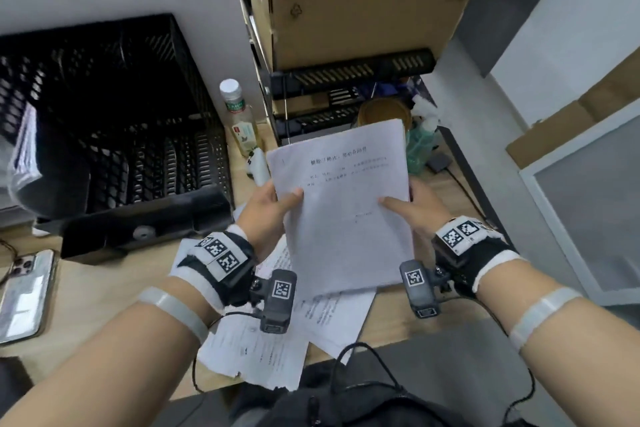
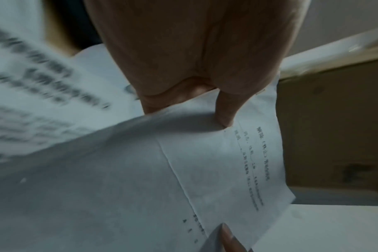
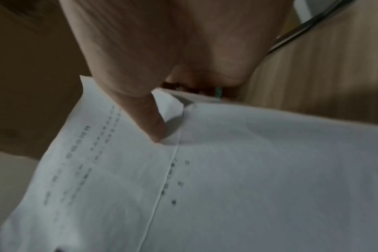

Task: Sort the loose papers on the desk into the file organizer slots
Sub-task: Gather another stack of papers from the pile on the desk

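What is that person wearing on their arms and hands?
Both arms are bare, with no sleeves. Each forearm has a pale see-through band. The left hand and right hand have black and white wrist wraps with black-and-white square code tags on top. A small dark camera with a black cable hangs under each wrist.

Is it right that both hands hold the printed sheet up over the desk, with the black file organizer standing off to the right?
Not quite. The file organizer stands to the left, as the head view shows. The rest holds: the left hand and right hand both hold the printed sheet over the desk.
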Action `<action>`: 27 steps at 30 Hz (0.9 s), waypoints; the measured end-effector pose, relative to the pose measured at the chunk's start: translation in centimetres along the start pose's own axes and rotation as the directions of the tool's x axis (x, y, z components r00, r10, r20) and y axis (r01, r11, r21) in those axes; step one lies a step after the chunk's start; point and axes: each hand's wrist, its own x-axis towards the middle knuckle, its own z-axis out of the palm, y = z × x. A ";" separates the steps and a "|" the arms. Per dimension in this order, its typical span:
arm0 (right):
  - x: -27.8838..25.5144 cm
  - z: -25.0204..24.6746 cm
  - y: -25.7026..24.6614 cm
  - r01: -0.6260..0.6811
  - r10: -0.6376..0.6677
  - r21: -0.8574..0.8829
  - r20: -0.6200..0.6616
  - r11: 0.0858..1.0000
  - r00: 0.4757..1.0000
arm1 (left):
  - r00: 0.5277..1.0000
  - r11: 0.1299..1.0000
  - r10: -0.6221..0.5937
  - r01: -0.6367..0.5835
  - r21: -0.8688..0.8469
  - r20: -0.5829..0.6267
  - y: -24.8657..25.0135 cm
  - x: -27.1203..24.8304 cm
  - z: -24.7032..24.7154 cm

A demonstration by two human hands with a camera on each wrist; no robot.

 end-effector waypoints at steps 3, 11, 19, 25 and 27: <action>-1.1 0.8 -3.8 0.160 -0.156 0.035 -0.098 0.986 0.983 | 0.983 0.983 0.182 -0.182 -0.009 0.008 3.8 -0.5 -0.8; -1.1 4.4 -6.5 0.265 -0.257 0.006 -0.227 0.964 0.939 | 0.930 0.931 0.366 -0.365 0.015 -0.031 5.8 -1.8 -3.3; -2.2 8.7 -2.7 0.221 -0.212 0.160 -0.071 0.962 0.975 | 0.951 0.958 0.275 -0.257 0.130 -0.144 -1.2 -1.7 -6.4; -1.1 7.8 -2.7 0.211 -0.211 -0.001 -0.015 0.977 0.977 | 0.938 0.959 0.232 -0.176 0.220 -0.259 -2.2 -1.1 -5.8; -0.7 7.2 -3.6 0.176 -0.176 0.000 0.003 0.984 0.984 | 0.928 0.970 0.220 -0.175 0.169 -0.300 -0.5 -0.9 -5.8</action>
